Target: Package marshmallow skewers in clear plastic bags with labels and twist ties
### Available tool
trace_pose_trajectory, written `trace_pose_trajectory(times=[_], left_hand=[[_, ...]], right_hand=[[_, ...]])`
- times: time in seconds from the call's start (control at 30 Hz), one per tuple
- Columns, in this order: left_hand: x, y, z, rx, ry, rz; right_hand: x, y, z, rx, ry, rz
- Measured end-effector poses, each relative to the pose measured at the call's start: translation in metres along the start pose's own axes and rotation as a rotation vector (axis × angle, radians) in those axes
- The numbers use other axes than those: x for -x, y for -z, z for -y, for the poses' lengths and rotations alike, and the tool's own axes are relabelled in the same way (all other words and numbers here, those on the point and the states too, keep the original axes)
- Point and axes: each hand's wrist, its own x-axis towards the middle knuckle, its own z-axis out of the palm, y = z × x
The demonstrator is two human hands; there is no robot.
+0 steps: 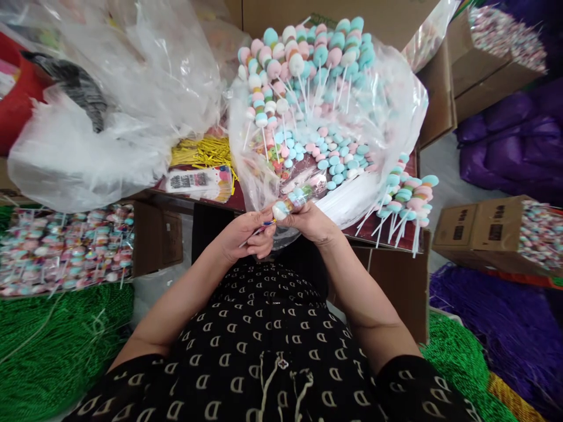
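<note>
A wrapped candy skewer [292, 202] lies tilted between my hands, its pastel candies inside clear film. My left hand [253, 235] is closed around the stick and the gathered end of the wrapper. Just below the lowest candy, my right hand [311, 223] pinches the wrapper's neck, where a bit of yellow tie shows; its fingertips are partly hidden. Behind the hands lie loose pastel candies [338, 165] on a clear plastic sheet. Yellow twist ties [202, 152] and printed clear bags [200, 181] sit to the left of them.
Unwrapped candy skewers [316, 55] are piled at the back, with more skewers [409, 196] at the table's right edge. White sticks [352, 202] lie in front. Boxes of wrapped candy [65, 249] and a brown carton [479, 231] flank the table. A crumpled plastic bag [132, 105] covers the left.
</note>
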Motion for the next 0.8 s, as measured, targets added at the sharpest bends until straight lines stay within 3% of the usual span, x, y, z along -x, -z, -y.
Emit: trace_pose_trajectory(times=[0.13, 0.27, 0.47, 0.67, 0.8], left_hand=[[-0.008, -0.001, 0.002, 0.003, -0.045, -0.056], [-0.013, -0.005, 0.004, -0.012, -0.079, -0.190], [-0.017, -0.006, 0.012, -0.119, -0.326, -0.440], [-0.020, -0.005, 0.015, -0.115, -0.388, -0.410], [-0.019, -0.003, 0.012, -0.128, -0.388, -0.384]], right_hand=[[-0.004, -0.003, -0.008, -0.064, 0.016, -0.137], [-0.008, -0.012, -0.014, -0.136, 0.042, -0.218], [-0.011, -0.028, -0.019, -0.196, 0.012, -0.303], [-0.013, -0.033, -0.020, 0.073, 0.085, -0.525], [-0.011, -0.031, -0.023, 0.243, 0.110, -0.580]])
